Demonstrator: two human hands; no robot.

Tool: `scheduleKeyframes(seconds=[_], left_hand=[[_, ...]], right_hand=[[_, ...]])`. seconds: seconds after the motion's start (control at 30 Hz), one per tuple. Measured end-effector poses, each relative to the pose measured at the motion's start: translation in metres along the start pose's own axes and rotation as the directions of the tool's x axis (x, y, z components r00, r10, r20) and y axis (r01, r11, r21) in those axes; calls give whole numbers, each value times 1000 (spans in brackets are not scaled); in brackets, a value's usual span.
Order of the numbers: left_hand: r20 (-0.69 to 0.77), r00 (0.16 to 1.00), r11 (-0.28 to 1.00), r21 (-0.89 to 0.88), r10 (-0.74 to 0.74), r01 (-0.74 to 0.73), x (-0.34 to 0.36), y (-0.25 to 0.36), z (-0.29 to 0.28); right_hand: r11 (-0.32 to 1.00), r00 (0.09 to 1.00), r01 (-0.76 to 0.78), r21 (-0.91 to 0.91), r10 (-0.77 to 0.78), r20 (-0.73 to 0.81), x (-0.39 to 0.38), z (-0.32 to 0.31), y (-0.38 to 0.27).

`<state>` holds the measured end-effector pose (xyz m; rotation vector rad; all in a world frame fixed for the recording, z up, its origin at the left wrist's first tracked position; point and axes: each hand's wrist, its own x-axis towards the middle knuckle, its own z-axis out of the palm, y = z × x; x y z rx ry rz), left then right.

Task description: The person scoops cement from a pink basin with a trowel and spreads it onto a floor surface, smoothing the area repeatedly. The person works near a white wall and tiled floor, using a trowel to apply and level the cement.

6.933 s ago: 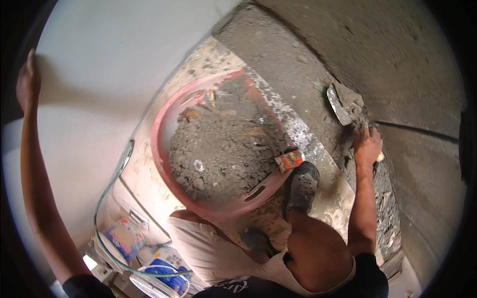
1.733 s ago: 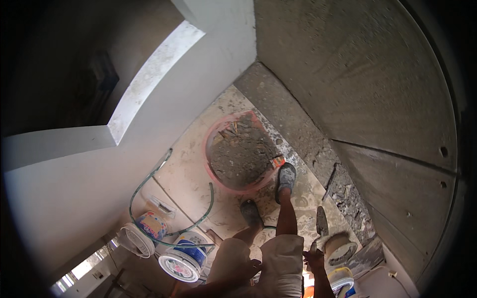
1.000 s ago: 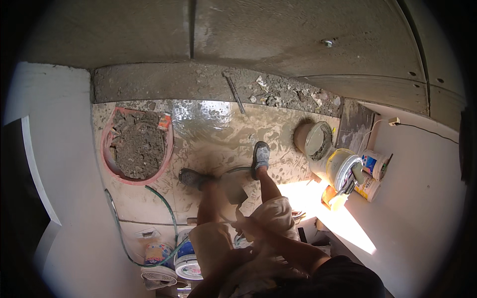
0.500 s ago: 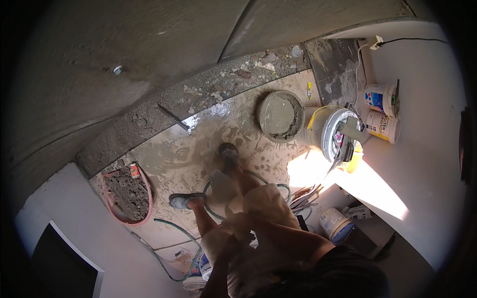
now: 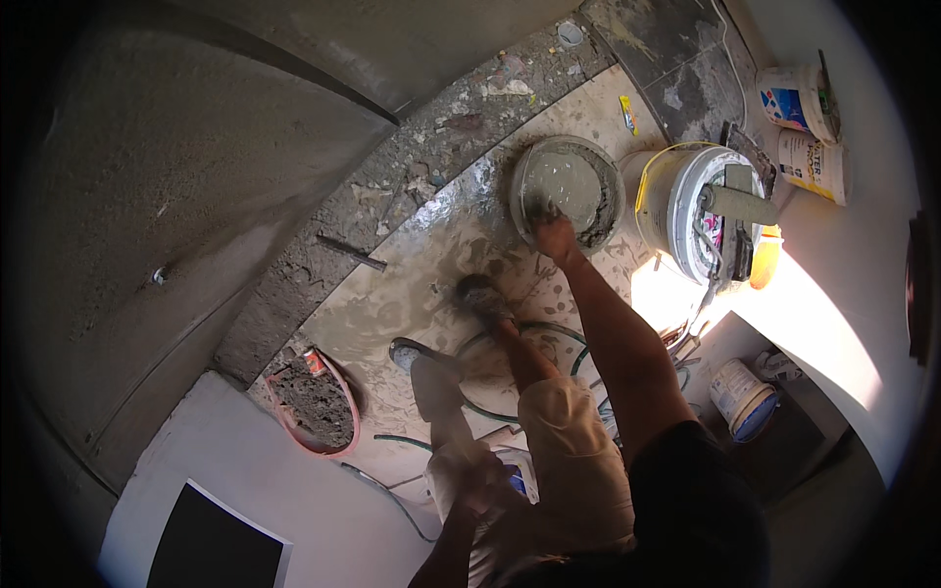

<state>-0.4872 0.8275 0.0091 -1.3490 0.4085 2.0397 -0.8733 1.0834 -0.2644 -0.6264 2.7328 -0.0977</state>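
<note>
Two hands show here, well apart. The right hand [image 5: 554, 233] reaches down at the end of a straight arm to the near rim of a round grey pan of wet mortar [image 5: 569, 186] that sits on the smeared floor [image 5: 431, 265]; the fingers lie at the rim's edge, but whether they grip it or only rest on it I cannot tell. The left hand [image 5: 482, 482] is low in the view, resting on the person's left thigh, and its fingers are too blurred to tell whether they are curled or slack.

Just right of the pan stands a white bucket with a yellow rim [image 5: 691, 211], with a grey roller-like tool [image 5: 737, 204] laid across its top and an orange object [image 5: 765, 257] beside it. Against the white wall at upper right lean two pale tubs [image 5: 804, 122]; the upper one carries a blue and red label, the lower one a yellowish label. A small yellow packet [image 5: 627, 116] lies on the floor above the pan. A smaller white tub with a blue lid [image 5: 743, 397] stands in shadow at lower right.

At lower left a red-rimmed basin of dark mortar [image 5: 314, 404] sits against the rough grey ledge [image 5: 392, 206], a small red and white label [image 5: 314, 361] at its upper rim. A green hose [image 5: 510, 338] loops around the person's shoes.
</note>
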Motion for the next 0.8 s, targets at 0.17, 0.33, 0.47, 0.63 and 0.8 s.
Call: scheduleKeyframes(seconds=[0.17, 0.33, 0.47, 0.63, 0.8], left_hand=[[-179, 977, 992, -81, -112, 99, -8, 18, 12], [-207, 974, 995, -7, -97, 98, -9, 32, 20], [-111, 990, 994, 54, -86, 93, -4, 37, 5], [-149, 988, 996, 67, -50, 61, 3, 44, 30], [-169, 979, 983, 121, -117, 138, 0, 56, 17]], right_hand=[[944, 968, -242, 223, 221, 115, 82, 17, 24], [822, 903, -369, 433, 428, -43, 92, 11, -3], [-260, 674, -240, 935, 649, 353, 70, -15, -4], [-524, 404, 28, 851, 785, 470, 15, -100, -24], [-752, 521, 263, 604, 638, 567, -66, -66, -2]])
